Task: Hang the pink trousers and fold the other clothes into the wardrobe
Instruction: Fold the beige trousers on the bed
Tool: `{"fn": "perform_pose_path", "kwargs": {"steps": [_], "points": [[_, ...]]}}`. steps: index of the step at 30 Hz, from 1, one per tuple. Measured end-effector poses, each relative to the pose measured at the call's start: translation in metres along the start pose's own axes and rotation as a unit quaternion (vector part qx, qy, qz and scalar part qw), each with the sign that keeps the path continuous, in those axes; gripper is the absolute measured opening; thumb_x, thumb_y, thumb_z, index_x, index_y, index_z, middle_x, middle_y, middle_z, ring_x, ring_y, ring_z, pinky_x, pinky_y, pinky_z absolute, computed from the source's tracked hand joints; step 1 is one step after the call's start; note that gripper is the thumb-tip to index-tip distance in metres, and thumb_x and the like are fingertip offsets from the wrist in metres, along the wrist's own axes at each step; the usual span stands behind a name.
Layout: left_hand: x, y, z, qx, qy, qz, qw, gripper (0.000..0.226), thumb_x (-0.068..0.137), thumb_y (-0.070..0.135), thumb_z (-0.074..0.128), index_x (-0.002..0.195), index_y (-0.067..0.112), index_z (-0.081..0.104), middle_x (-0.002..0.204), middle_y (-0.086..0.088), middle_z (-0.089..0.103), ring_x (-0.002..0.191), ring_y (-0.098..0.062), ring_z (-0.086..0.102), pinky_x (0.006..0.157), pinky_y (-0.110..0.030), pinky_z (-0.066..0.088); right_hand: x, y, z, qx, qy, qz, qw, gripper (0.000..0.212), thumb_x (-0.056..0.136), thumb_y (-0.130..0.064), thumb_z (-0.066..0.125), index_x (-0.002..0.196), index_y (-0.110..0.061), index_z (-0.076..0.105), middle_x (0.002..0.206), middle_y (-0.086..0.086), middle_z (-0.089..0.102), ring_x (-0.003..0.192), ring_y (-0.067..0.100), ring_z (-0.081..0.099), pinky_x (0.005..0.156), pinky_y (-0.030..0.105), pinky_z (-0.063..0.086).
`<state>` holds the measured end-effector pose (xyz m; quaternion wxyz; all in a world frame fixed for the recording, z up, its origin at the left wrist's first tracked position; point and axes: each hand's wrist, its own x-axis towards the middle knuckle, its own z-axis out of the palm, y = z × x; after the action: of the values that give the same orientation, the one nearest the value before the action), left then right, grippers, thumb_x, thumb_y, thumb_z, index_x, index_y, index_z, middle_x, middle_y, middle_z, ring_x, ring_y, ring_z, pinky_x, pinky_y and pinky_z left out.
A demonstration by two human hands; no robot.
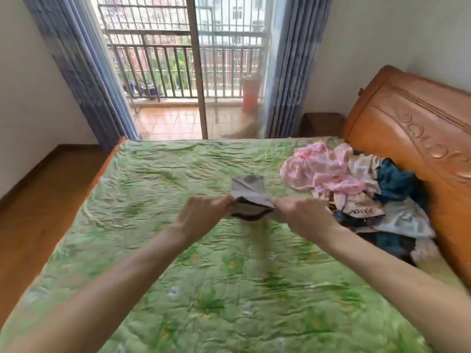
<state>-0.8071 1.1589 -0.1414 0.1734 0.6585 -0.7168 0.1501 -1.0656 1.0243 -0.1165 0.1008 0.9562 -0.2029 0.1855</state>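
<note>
I am standing in a bedroom of a home, by the look of an upper-floor flat. Before me lies a bed (153, 225) under a green quilted cover, with a carved wooden headboard (418, 128) on my right and a heap of loose clothes (356, 189) beside it. Beyond the bed, blue-grey curtains (84, 72) frame a sliding glass door (198, 72) onto a tiled balcony with a barred railing (178, 70), and other apartment blocks rise behind it.

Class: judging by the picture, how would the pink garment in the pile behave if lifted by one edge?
Probably floppy: the pink garment lies crumpled in soft folds. Likely light, since it looks thin. It may drag neighbours along, being tangled into the clothes pile.
</note>
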Motion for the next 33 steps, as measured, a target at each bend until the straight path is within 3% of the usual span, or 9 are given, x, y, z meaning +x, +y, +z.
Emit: {"fn": "perform_pose_path", "kwargs": {"steps": [4,10,13,15,19,23,27,30,33], "points": [[-0.109,0.038,0.074,-0.045,-0.081,0.007,0.996,0.025,0.103,0.043,0.04,0.103,0.027,0.06,0.077,0.008,0.074,0.05,-0.018,0.067,0.036,-0.028,0.037,-0.099,-0.053,0.082,-0.012,-0.165,-0.039,0.985,0.026,0.08,-0.004,0.06,0.099,-0.02,0.067,0.076,-0.004,0.067,0.059,0.021,0.071,0.041,0.03,0.047],[-0.221,0.084,0.141,-0.068,-0.208,0.026,0.976,0.03,0.097,0.048,0.045,0.089,0.03,0.066,0.072,0.013,0.069,0.06,-0.01,0.066,0.041,-0.028,0.035,-0.195,-0.125,0.141,0.028,-0.241,-0.073,0.967,0.031,0.067,-0.012,0.036,0.073,-0.023,0.065,0.051,-0.006,0.057,0.039,0.014,0.061,0.032,0.021,0.035],[-0.251,0.101,0.16,-0.06,-0.248,0.045,0.966,0.015,0.09,0.04,0.058,0.085,0.028,0.066,0.072,0.013,0.068,0.074,-0.012,0.067,0.042,-0.029,0.045,-0.226,-0.151,0.161,0.025,-0.304,-0.073,0.95,0.013,0.062,-0.012,0.061,0.07,-0.022,0.065,0.049,-0.005,0.058,0.038,0.015,0.061,0.032,0.022,0.038],[-0.267,0.113,0.171,-0.067,-0.283,0.063,0.955,0.011,0.08,0.03,0.074,0.084,0.026,0.065,0.069,0.012,0.067,0.079,-0.015,0.066,0.042,-0.029,0.046,-0.246,-0.164,0.178,0.043,-0.341,-0.056,0.937,0.028,0.05,-0.009,0.082,0.071,-0.021,0.066,0.05,-0.002,0.059,0.037,0.018,0.061,0.033,0.024,0.041],[-0.3,0.134,0.2,-0.05,-0.375,0.082,0.922,0.017,0.078,0.024,0.078,0.09,0.026,0.066,0.076,0.009,0.069,0.08,-0.02,0.066,0.062,-0.031,0.053,-0.281,-0.183,0.197,0.047,-0.345,-0.025,0.937,0.017,0.054,-0.01,0.071,0.069,-0.019,0.07,0.048,0.003,0.059,0.037,0.018,0.061,0.033,0.024,0.041],[-0.318,0.154,0.226,-0.057,-0.453,0.085,0.886,0.028,0.102,0.033,0.051,0.123,0.018,0.061,0.113,-0.004,0.072,0.11,-0.03,0.064,0.086,-0.04,0.047,-0.33,-0.187,0.236,0.092,-0.349,-0.062,0.931,0.005,0.068,-0.019,0.073,0.07,-0.022,0.069,0.053,-0.002,0.062,0.041,0.018,0.063,0.034,0.022,0.037],[-0.334,0.156,0.275,-0.088,-0.407,0.004,0.909,0.047,0.102,0.039,0.03,0.13,0.015,0.057,0.129,-0.007,0.066,0.123,-0.03,0.061,0.095,-0.042,0.051,-0.351,-0.189,0.288,0.127,-0.291,-0.006,0.948,0.028,0.098,-0.032,0.046,0.08,-0.02,0.064,0.077,0.002,0.062,0.068,0.024,0.065,0.051,0.033,0.048],[-0.346,0.149,0.331,-0.11,-0.349,-0.061,0.929,0.052,0.099,0.032,0.058,0.144,0.006,0.056,0.15,-0.014,0.058,0.142,-0.032,0.052,0.111,-0.044,0.049,-0.34,-0.192,0.343,0.155,-0.247,0.047,0.955,0.027,0.102,-0.026,0.048,0.111,-0.01,0.068,0.112,0.012,0.069,0.109,0.032,0.067,0.084,0.043,0.058],[-0.346,0.149,0.385,-0.123,-0.307,-0.1,0.938,0.061,0.101,0.034,0.056,0.155,0.006,0.046,0.162,-0.013,0.044,0.152,-0.03,0.038,0.122,-0.046,0.037,-0.342,-0.189,0.402,0.145,-0.256,0.077,0.953,0.054,0.106,-0.045,0.042,0.145,-0.012,0.057,0.155,0.01,0.051,0.149,0.027,0.042,0.116,0.044,0.041]]}}
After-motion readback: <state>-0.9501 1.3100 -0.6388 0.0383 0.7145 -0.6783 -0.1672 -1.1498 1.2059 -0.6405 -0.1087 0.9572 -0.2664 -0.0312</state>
